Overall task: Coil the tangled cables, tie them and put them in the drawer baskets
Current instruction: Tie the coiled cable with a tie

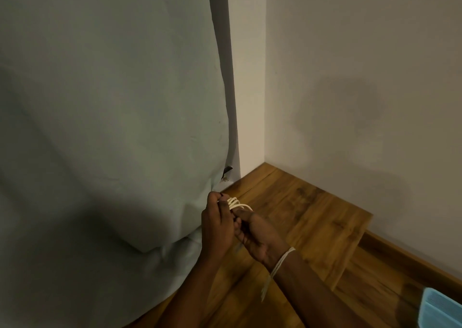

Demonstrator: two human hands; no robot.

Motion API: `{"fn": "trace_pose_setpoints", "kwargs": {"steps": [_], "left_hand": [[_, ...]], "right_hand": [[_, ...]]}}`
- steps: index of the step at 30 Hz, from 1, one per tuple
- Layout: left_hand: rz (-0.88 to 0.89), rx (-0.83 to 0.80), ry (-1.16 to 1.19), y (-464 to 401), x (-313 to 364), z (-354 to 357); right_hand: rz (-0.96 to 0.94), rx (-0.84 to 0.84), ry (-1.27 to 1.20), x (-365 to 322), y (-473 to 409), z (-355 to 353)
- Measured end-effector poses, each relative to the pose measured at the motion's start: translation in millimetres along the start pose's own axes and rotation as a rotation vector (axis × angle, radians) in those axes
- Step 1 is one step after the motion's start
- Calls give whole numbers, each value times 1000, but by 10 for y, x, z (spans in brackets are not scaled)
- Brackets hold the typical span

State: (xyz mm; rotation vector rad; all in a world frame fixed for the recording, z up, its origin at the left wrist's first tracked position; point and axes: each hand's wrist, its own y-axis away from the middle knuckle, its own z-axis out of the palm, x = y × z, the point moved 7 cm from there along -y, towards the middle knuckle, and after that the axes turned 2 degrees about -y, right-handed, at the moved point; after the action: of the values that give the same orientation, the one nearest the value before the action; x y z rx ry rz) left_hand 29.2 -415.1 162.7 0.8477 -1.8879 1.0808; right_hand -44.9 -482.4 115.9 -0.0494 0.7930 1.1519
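Observation:
A thin white cable (236, 202) is gathered into a few small loops held between both hands, low in the middle of the head view. My left hand (217, 225) grips the loops from the left with curled fingers. My right hand (255, 235) pinches the same bundle from the right, its fingers curled round the strands. A pale string (277, 267) is wound round my right wrist and hangs down. Most of the cable is hidden inside my fingers.
A large pale green cloth (112, 127) hangs over the left half of the view. Wooden floor (312, 217) runs to a white wall corner (265, 127). A light blue basket corner (441, 310) shows at the bottom right.

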Motion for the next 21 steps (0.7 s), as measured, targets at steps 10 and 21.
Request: {"fn": "trace_pose_setpoints", "kwargs": {"steps": [10, 21], "left_hand": [[59, 25, -34, -56, -28, -55], [145, -19, 0, -69, 181, -11]], "right_hand": [[-880, 152, 915, -689, 418, 114], [-814, 89, 675, -765, 336, -2]]}}
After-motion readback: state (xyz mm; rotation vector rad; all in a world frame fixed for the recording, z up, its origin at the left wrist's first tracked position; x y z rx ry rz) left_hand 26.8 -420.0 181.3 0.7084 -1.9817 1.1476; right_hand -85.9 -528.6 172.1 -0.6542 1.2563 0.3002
